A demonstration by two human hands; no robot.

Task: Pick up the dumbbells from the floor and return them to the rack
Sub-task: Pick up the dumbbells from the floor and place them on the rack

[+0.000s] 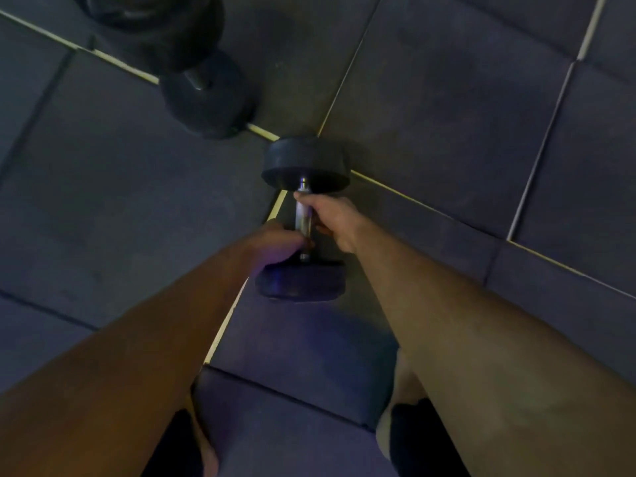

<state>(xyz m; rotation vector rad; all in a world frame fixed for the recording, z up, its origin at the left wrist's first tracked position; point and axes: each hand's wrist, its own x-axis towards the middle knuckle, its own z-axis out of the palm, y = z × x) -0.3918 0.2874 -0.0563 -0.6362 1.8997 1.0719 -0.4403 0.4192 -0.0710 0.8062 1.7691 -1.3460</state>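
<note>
At the bottom of the frame my knees show over the dark rubber floor tiles (103,187), and both forearms run up toward the centre. My left hand (275,241) curls round the lower end of the chrome handle (303,218) of the small dumbbell (304,215), and my right hand (330,218) wraps the upper end from the other side, so both grips hold the bar. The dumbbell lies in mid-frame, handle pointing up the picture, its near head (301,280) just past my left wrist and its far head (306,161) over a pale tile seam; I cannot tell if it has left the floor. I judge this the pick-up step. Next comes a level lift, then a carry to the rack, which is out of view. Beyond, toward the upper left, a larger dumbbell (206,94) waits.
</note>
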